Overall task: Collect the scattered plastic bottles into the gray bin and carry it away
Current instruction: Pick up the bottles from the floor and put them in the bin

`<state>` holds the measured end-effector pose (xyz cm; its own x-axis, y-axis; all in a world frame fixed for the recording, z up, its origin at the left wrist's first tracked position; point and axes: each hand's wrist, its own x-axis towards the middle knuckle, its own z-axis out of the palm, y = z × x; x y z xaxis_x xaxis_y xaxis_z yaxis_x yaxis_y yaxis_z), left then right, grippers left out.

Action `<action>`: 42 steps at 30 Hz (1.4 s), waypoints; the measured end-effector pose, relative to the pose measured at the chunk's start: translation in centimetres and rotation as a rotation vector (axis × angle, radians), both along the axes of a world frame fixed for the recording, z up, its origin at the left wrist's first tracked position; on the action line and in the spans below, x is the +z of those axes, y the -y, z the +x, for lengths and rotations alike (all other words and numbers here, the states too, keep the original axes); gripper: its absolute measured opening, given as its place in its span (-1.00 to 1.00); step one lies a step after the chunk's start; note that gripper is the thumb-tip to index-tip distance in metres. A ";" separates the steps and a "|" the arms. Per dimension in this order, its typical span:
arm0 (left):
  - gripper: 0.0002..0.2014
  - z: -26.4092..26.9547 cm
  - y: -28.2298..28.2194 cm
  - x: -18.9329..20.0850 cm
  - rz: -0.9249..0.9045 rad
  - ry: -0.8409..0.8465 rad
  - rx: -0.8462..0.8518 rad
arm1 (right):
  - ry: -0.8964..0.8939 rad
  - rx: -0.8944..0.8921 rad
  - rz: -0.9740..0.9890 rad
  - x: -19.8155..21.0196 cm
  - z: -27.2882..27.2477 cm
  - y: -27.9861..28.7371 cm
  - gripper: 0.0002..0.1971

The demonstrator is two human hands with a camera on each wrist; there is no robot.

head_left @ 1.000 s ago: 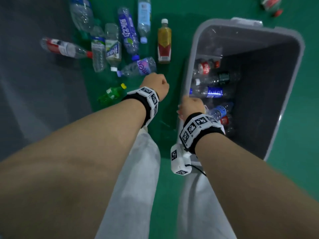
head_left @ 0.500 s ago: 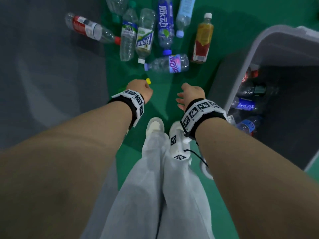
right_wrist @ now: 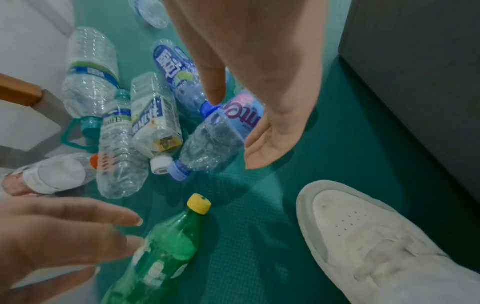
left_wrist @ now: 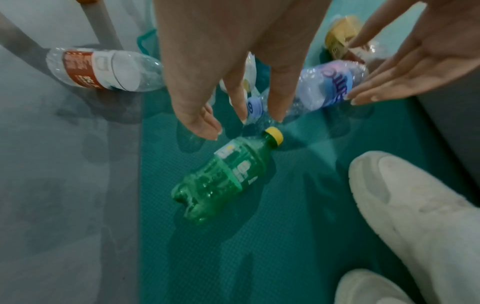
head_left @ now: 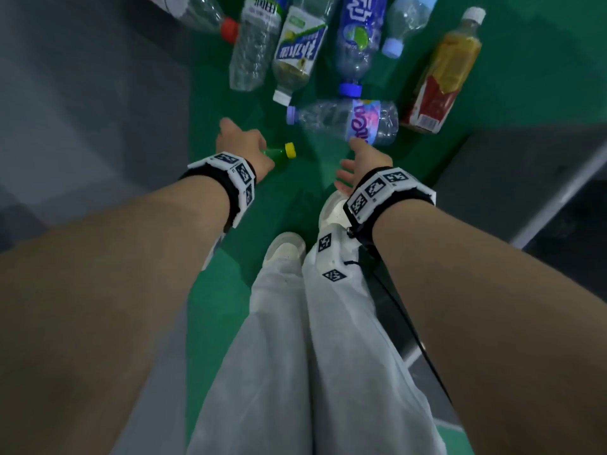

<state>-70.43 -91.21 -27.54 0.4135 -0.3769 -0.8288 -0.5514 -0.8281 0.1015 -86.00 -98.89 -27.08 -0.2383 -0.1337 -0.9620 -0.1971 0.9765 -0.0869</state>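
Underfoot, the floor was split in two: a green textured mat ran down the middle, and a smooth gray floor lay along its left edge. The person stood on the mat in pale trousers and white shoes.

Both arms reached down. The left hand hung with its fingers straight and spread, holding nothing, just above a small green bottle with a yellow cap that lay on its side on the mat. The right hand was likewise flat and empty, fingers extended, close over a clear bottle with a pink and blue label, also lying on its side; I could not tell whether it touched.

Beyond these, more bottles lay together on the mat: a blue-labelled one, a white-capped one, a crumpled clear one and an amber one with a red label. A bottle with a red cap lay across onto the gray floor.

Just to the person's right, the gray bin's wall stood on the mat.
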 end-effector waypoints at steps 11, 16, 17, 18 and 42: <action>-0.24 -0.6 -2.2 -7.3 0.112 0.010 -0.171 | 0.060 0.052 -0.051 -7.3 1.0 1.7 -0.32; -0.19 -0.2 -3.6 -6.2 0.066 -0.034 -0.175 | 0.078 -0.011 -0.074 -6.7 1.2 1.6 -0.48; -0.21 -0.1 -3.7 -5.4 0.056 -0.031 -0.152 | 0.071 0.025 -0.079 -6.0 0.9 1.4 -0.47; -0.23 0.0 -3.7 -4.5 0.045 -0.027 -0.125 | 0.067 0.047 -0.080 -5.5 0.6 1.0 -0.44; -0.32 -13.7 4.6 21.9 -0.331 -0.166 -0.294 | 0.000 -0.561 -0.380 19.7 -11.1 -6.3 -0.05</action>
<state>-84.16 -95.78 -5.61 0.1222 -0.7130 -0.6904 -0.7115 -0.5479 0.4399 -97.07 -92.59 -7.40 -0.3704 -0.3182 -0.8727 0.3306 0.8328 -0.4440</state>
